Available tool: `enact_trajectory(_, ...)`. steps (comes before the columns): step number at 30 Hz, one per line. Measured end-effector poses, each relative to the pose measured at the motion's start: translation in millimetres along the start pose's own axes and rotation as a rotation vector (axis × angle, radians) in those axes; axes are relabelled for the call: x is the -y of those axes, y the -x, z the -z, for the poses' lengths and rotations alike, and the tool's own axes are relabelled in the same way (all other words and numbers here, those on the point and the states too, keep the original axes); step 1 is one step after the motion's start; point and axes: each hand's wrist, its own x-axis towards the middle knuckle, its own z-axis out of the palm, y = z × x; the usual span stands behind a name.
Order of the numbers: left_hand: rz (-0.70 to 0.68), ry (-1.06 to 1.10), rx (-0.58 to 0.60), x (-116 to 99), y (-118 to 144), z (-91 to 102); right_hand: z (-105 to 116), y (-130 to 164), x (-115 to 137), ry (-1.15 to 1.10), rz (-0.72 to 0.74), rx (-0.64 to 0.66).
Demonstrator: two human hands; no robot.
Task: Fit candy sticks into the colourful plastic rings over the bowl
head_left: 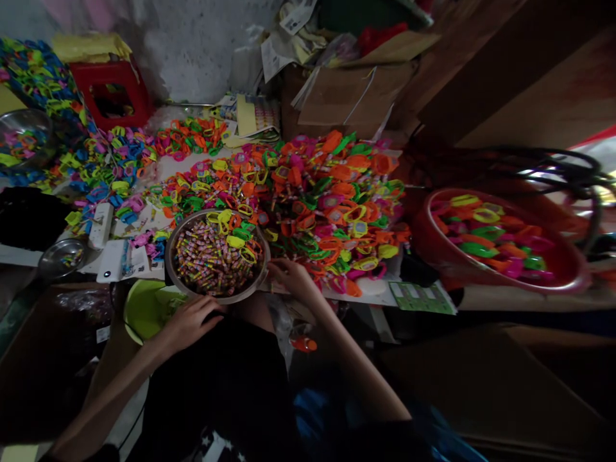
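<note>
A round metal bowl (219, 299) sits at the table's front edge and overhangs it toward my lap. It is heaped with small striped, multicoloured sticks, and several yellow, green and orange plastic watch-shaped pieces (235, 242) lie on top. At the bowl's near left rim, my left hand (195, 319) is palm down with its fingers stretched out and somewhat apart. My right hand (290, 277) is at the bowl's right rim, fingers bent against the edge. Just beyond it lies a large pile of bright toy watches (332, 212), many with striped sticks attached.
A red basin (433, 256) of similar pieces stands right. Left are a white phone (111, 260), a power strip (101, 226), a small metal bowl (62, 258) and a red stool (113, 96). A green tub (142, 311) sits below the edge; cardboard boxes (346, 96) stand behind.
</note>
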Motion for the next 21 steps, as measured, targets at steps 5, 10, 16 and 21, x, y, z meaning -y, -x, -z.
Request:
enact_trajectory(5,-0.041,-0.007,-0.002,-8,-2,-7.3,-40,-21,40,0.609,-0.096,0.125)
enact_trajectory(10,-0.02,0.004,-0.002,-7,7,-10.2,-58,-53,55,0.679,-0.126,0.248)
enact_trajectory(16,0.037,0.063,-0.005,-2,21,-13.3,-61,-83,51,0.614,-0.247,0.397)
enact_trajectory(21,0.026,0.114,-0.019,2,28,-15.3,-67,-102,47,0.5,-0.382,0.457)
